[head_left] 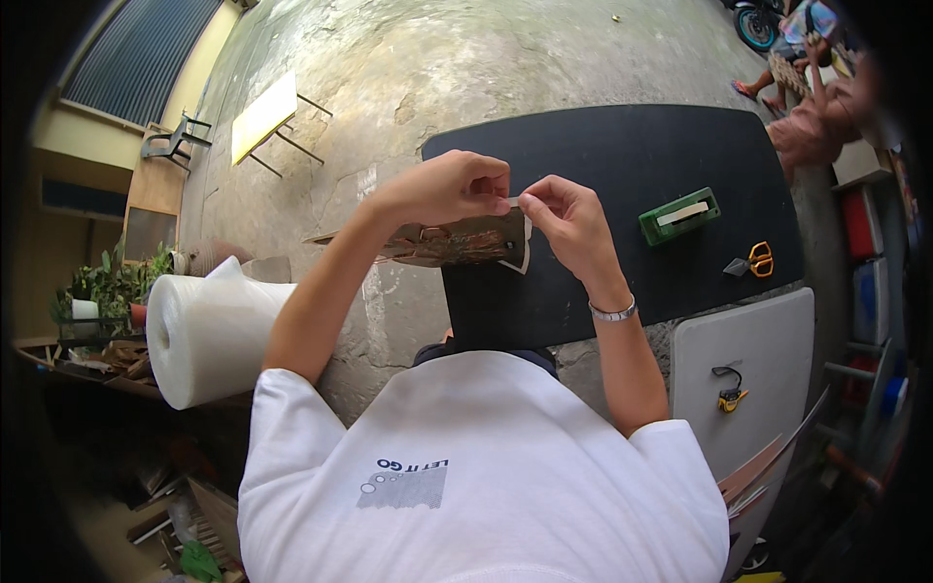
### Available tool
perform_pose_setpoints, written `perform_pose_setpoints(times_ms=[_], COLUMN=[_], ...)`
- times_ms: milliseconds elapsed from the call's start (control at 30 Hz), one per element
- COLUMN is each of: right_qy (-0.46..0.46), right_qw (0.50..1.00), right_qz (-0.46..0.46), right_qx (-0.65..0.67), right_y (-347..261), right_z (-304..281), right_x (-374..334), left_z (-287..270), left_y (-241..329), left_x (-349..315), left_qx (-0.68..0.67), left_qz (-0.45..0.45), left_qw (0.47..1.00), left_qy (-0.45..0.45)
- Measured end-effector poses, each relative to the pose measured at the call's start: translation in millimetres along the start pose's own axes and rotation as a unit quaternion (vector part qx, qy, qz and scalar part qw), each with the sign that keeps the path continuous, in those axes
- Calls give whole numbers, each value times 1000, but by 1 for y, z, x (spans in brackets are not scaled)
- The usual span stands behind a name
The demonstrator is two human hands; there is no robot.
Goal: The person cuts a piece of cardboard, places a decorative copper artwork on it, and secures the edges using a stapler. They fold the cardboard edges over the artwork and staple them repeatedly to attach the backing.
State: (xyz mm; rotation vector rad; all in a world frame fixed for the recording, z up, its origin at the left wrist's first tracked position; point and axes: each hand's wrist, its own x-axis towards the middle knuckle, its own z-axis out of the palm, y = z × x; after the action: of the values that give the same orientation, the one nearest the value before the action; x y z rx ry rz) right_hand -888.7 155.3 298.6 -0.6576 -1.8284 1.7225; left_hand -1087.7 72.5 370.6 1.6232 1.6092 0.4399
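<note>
Pale strip (514,202) is pinched at its ends by left hand (449,187) and right hand (571,222), near the brown panel (468,245) at the black table's (603,146) left side. I'd keep it flat so it doesn't curl.

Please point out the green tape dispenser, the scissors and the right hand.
Green tape dispenser (684,224): head view, on the green near-side wall.
Scissors (749,260): head view, where handles and blades meet.
Right hand (569,220): head view, on the back of the hand.

Whitish strip (514,202), green dispenser (675,229), black table (603,141), orange-handled scissors (752,260), grey-printed white shirt (525,447)
</note>
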Motion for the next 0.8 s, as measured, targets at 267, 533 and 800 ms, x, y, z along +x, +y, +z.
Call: perform_pose_setpoints(times_ms=[267, 533, 800], right_qy=[105, 134, 128], right_qw=[990, 715, 756], right_qz=[19, 295, 197], right_qx=[96, -620, -611], right_y=[24, 241, 271], right_z=[-8, -41, -63], right_x=[0, -115, -124], left_z=[-21, -12, 7], left_y=[-20, -47, -67], left_x=[47, 77, 81], left_qx=[-49, -202, -316], left_qz=[110, 181, 215], left_qw=[959, 900, 858], left_qy=[-255, -342, -342])
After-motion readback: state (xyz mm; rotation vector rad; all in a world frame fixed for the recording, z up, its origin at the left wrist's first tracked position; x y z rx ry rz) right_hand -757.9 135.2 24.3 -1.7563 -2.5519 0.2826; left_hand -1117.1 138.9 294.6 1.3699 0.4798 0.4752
